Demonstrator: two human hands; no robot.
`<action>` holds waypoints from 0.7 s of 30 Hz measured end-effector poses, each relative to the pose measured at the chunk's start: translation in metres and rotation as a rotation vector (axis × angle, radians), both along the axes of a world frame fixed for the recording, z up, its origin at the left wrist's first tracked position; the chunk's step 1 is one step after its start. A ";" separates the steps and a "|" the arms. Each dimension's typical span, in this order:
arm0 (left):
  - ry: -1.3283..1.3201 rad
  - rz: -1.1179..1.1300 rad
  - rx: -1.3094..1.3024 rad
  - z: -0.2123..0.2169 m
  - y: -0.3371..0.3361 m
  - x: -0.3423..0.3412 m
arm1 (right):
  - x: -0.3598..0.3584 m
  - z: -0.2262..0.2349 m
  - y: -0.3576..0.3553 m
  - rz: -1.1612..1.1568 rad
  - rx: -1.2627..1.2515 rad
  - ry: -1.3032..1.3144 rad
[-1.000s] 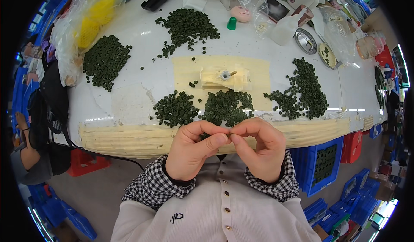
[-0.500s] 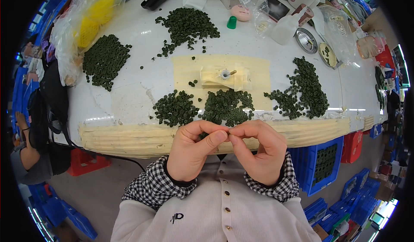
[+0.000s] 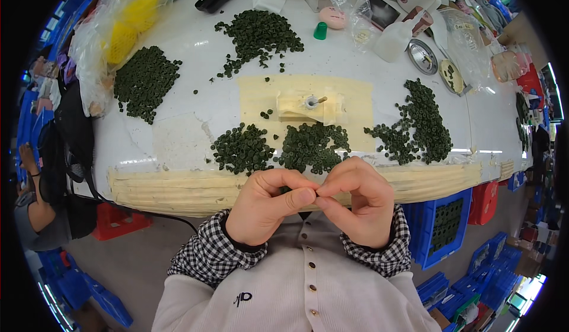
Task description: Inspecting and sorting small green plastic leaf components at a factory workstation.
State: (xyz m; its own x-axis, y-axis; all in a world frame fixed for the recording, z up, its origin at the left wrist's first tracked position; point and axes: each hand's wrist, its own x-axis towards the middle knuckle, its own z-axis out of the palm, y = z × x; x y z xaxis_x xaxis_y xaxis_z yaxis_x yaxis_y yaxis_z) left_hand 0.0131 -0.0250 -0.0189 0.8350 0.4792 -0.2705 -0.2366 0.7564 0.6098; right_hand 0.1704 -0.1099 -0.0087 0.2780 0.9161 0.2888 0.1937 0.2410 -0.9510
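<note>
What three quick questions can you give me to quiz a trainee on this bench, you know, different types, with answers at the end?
1. Fill in: the left hand and right hand come together at their ____.
2. True or false: a pile of small dark green pieces lies between the hands and the taped block.
3. Pick the colour of the small cap beside the pink oval object: A red, B green, C yellow.

Key: 1 fingertips; 2 true; 3 B.
</note>
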 end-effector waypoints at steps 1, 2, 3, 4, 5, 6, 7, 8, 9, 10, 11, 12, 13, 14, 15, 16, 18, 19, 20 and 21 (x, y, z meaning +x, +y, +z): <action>0.003 -0.011 0.005 0.000 0.001 0.000 | 0.001 0.002 0.000 0.020 -0.004 -0.019; 0.005 -0.022 0.011 0.001 0.002 -0.001 | 0.003 0.003 0.000 0.039 -0.007 -0.038; 0.007 -0.034 0.017 0.001 0.002 -0.001 | 0.003 0.004 -0.001 0.041 -0.007 -0.046; 0.001 -0.044 0.031 -0.001 0.003 -0.002 | 0.004 0.004 -0.001 0.042 -0.008 -0.055; -0.006 -0.054 0.044 -0.004 0.003 -0.003 | 0.004 0.005 -0.001 0.043 -0.008 -0.063; -0.012 -0.065 0.058 -0.006 0.004 -0.003 | 0.004 0.006 -0.001 0.032 -0.005 -0.103; 0.013 -0.067 0.101 -0.005 0.004 -0.004 | 0.005 0.008 -0.001 0.021 -0.002 -0.143; 0.038 -0.068 0.144 -0.002 0.005 -0.004 | 0.005 0.010 -0.001 0.009 0.001 -0.183; 0.064 -0.069 0.186 0.001 0.006 -0.005 | 0.005 0.012 -0.001 0.011 -0.007 -0.207; 0.091 -0.071 0.249 0.003 0.006 -0.006 | 0.005 0.013 -0.002 0.013 -0.015 -0.230; 0.119 -0.072 0.312 0.004 0.006 -0.008 | 0.006 0.014 -0.003 0.016 -0.023 -0.254; 0.146 -0.073 0.376 0.005 0.006 -0.008 | 0.006 0.015 -0.003 0.012 -0.008 -0.285; 0.157 -0.065 0.398 0.006 0.006 -0.008 | 0.007 0.015 -0.003 0.008 0.007 -0.316; 0.167 -0.058 0.420 0.008 0.006 -0.008 | 0.007 0.015 -0.002 0.005 0.022 -0.347; 0.176 -0.051 0.442 0.010 0.006 -0.008 | 0.007 0.015 -0.002 0.001 0.028 -0.357; 0.193 -0.053 0.452 0.012 0.007 -0.008 | 0.007 0.014 -0.002 -0.004 0.034 -0.366; 0.228 -0.057 0.471 0.013 0.008 -0.008 | 0.006 0.013 -0.001 -0.007 0.038 -0.367; 0.235 -0.050 0.482 0.012 0.008 -0.008 | 0.005 0.012 -0.001 -0.005 0.036 -0.358; 0.241 -0.044 0.492 0.010 0.007 -0.009 | 0.005 0.012 0.000 -0.004 0.034 -0.349; 0.246 -0.038 0.502 0.008 0.006 -0.009 | 0.004 0.012 0.000 -0.003 0.036 -0.339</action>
State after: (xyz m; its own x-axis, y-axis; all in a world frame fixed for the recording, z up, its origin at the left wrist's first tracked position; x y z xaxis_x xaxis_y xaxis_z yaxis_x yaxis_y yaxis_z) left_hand 0.0041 -0.0189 -0.0113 0.7953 0.5700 -0.2064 -0.0197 0.3646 0.9310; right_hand 0.1744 -0.1101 0.0029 0.1635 0.9030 0.3974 0.4982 0.2722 -0.8232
